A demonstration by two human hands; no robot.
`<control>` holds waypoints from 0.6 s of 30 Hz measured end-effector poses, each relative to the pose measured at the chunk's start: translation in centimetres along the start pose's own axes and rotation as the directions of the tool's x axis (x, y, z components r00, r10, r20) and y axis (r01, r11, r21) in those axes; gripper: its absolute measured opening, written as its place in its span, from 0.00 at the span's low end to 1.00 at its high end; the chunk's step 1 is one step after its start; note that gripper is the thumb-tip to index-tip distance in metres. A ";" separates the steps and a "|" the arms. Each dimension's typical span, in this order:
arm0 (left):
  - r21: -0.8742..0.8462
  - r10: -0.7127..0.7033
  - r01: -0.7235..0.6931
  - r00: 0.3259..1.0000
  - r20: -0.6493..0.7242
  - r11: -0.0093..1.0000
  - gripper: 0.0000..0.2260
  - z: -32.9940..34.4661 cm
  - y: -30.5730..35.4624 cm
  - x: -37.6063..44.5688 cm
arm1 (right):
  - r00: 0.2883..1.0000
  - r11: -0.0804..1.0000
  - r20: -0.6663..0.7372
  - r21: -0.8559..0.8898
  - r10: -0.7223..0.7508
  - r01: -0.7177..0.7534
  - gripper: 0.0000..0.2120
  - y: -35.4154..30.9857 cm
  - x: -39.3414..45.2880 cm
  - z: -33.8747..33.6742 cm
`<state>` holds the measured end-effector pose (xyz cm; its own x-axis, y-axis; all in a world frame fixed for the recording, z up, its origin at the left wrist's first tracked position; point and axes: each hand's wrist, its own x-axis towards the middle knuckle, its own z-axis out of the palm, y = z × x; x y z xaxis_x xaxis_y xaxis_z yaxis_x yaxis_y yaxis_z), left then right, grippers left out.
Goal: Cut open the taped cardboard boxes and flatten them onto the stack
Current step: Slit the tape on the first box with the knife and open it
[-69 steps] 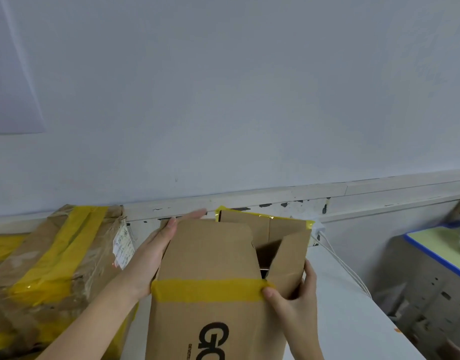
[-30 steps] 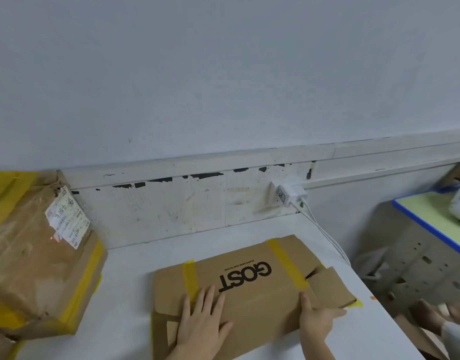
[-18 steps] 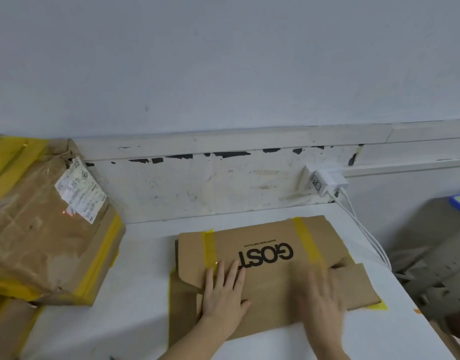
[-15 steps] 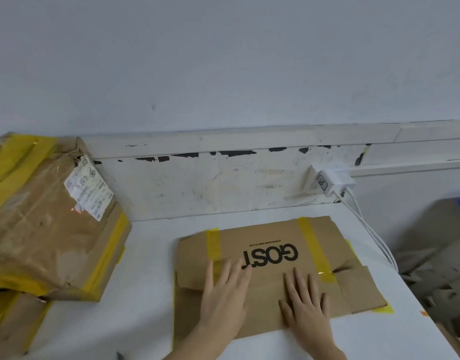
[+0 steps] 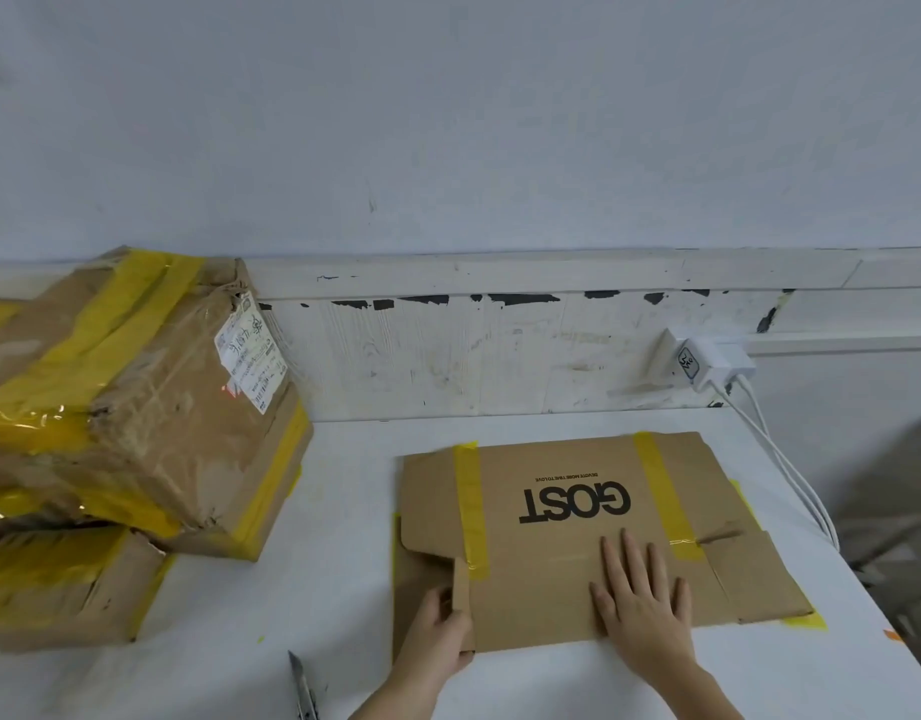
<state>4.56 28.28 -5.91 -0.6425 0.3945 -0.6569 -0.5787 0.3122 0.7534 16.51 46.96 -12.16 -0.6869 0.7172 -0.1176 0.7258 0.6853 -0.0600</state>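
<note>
the right hand (image 5: pixel 642 610) lies palm down with fingers straight and spread, pressing flat on the near half of the flattened box (image 5: pixel 577 532). the left hand (image 5: pixel 440 636) is at the box's near left corner, fingers curled round the edge of a small flap (image 5: pixel 461 584) that stands up there, thumb on the outer side.

the flattened box lies on the white table (image 5: pixel 318 589) under both hands, its printed word "gost" just beyond the right hand's fingertips, reading upside down from here. two strips of yellow tape (image 5: pixel 661 491) cross it, one beyond the left hand and one just right of the right hand's fingers.

near the left wrist, at the bottom edge of the view, a utility knife (image 5: pixel 302 688) lies on the table, apart from the box.

well to the left of the left hand sit taped boxes (image 5: pixel 136 402), one resting tilted on top of another, wrapped in yellow and clear tape, with a white shipping label (image 5: pixel 250 356) on the upper one.

beyond and right of the right hand, a white charger (image 5: pixel 707 363) is plugged in at the wall, its cables (image 5: pixel 791 475) running down past the table's right edge.
</note>
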 end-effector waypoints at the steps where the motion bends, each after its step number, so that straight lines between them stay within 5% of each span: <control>1: -0.037 -0.024 0.023 1.000 -0.020 0.999 0.09 0.0 0.0 0.1 | 1.000 1.000 0.004 -0.021 0.000 0.000 0.35 -0.2 -0.1 -0.3; 3: -0.116 -0.066 0.057 0.995 -0.071 0.992 0.10 -0.7 -0.3 0.8 | 0.999 0.998 -0.041 -0.057 0.010 -0.012 0.39 -0.1 0.0 -0.5; 5: -0.130 -0.083 0.065 0.987 -0.136 0.989 0.11 -1.9 -0.9 1.5 | 1.000 1.000 0.012 0.001 0.026 -0.026 0.33 0.3 -0.1 -0.2; 7: 0.125 0.139 -0.111 0.959 -0.246 0.986 0.13 -2.5 -1.5 2.1 | 0.995 0.999 0.092 0.026 0.025 -0.028 0.28 0.4 -0.4 0.5; 8: 0.354 0.323 -0.219 0.907 -0.269 0.909 0.17 -2.5 -2.0 2.6 | 0.993 0.999 0.119 0.042 0.025 -0.030 0.28 0.5 -0.4 0.8; 10: 0.767 0.604 -0.311 0.787 -0.123 0.561 0.31 -1.8 -2.3 3.4 | 0.990 0.997 0.137 0.066 0.032 -0.041 0.31 0.4 -0.6 -0.4; 13: 0.939 0.720 -0.343 0.656 0.227 0.015 0.41 0.4 -1.6 5.0 | 0.993 0.997 0.119 0.073 -0.018 0.009 0.26 0.7 0.3 -2.1; 14: 0.934 0.689 -0.349 0.660 0.299 -0.071 0.36 1.0 -1.4 5.7 | 0.990 0.998 0.141 0.059 -0.019 0.011 0.28 0.5 0.7 -3.0; 18: 0.968 0.538 -0.232 0.806 0.247 -0.097 0.23 3.1 -1.4 9.2 | 0.990 1.000 0.140 -0.015 0.013 -0.011 0.51 1.2 3.6 -4.0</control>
<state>0.96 34.14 -12.94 -0.7049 0.6996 -0.1172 0.6916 0.7145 0.1058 14.76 50.92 -8.71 -0.6651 0.7015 -0.2558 0.7329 0.6789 -0.0436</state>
